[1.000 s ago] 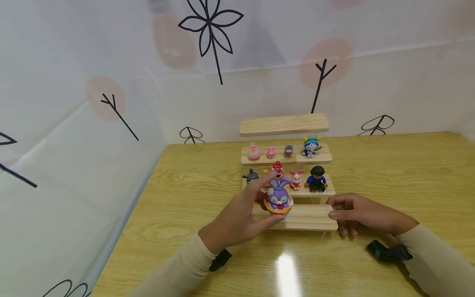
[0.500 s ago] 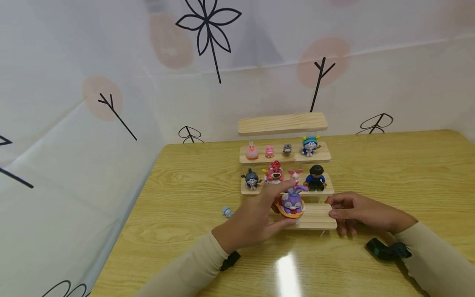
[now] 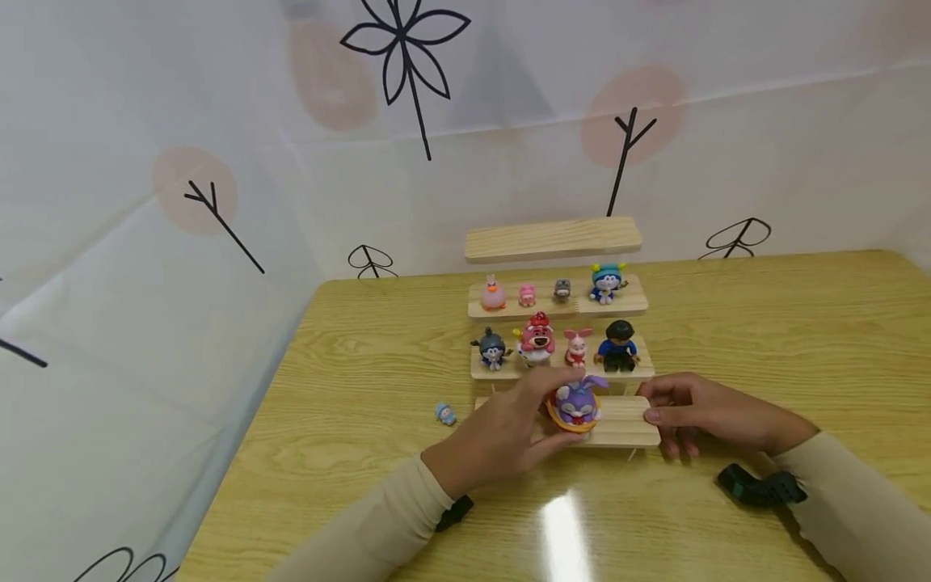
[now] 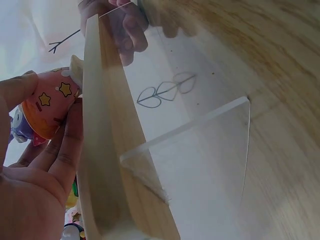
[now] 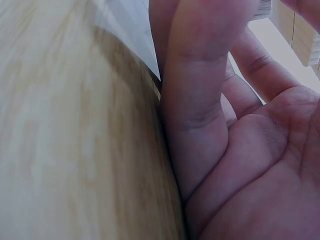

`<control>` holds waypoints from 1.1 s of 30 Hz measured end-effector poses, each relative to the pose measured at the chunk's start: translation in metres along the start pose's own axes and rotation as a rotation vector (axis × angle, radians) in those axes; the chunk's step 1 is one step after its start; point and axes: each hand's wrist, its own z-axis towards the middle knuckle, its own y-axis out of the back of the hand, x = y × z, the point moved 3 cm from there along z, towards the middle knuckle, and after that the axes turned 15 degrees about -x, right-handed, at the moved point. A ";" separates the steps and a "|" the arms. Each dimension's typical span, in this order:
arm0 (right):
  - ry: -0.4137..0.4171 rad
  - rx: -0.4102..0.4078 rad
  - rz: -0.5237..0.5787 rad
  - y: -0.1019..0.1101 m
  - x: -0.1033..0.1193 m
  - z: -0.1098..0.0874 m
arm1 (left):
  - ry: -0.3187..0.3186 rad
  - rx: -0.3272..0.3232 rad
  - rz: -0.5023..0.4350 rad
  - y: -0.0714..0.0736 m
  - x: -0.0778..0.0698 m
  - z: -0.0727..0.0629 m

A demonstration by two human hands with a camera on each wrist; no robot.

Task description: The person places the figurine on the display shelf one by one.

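Note:
My left hand (image 3: 498,428) holds a purple rabbit figurine (image 3: 577,402) between thumb and fingers, over the lowest board (image 3: 625,420) of a tiered wooden display shelf. The rabbit sits in an orange-rimmed cup. From the left wrist, the pink, star-patterned cup (image 4: 52,97) shows with its base right at the board's edge (image 4: 95,125). My right hand (image 3: 716,416) grips the right end of that same board, thumb on its edge and fingers behind. In the right wrist view the curled fingers (image 5: 197,90) lie close against a wood surface.
Several small figurines stand on the two middle boards, among them a red-hatted pink bear (image 3: 537,339) and a dark-haired figure (image 3: 618,347). The top board (image 3: 553,240) is bare. A small blue figurine (image 3: 445,414) lies on the table left of the shelf. Clear supports (image 4: 190,130) hold the boards.
My left hand has moved right and slightly down with the rabbit figurine, over the lowest board. The small blue figurine on the table has come into view. My right hand stays at the board's end.

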 end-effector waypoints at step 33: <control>-0.015 -0.003 -0.007 -0.001 0.002 0.000 | -0.002 -0.048 0.050 -0.013 -0.006 -0.007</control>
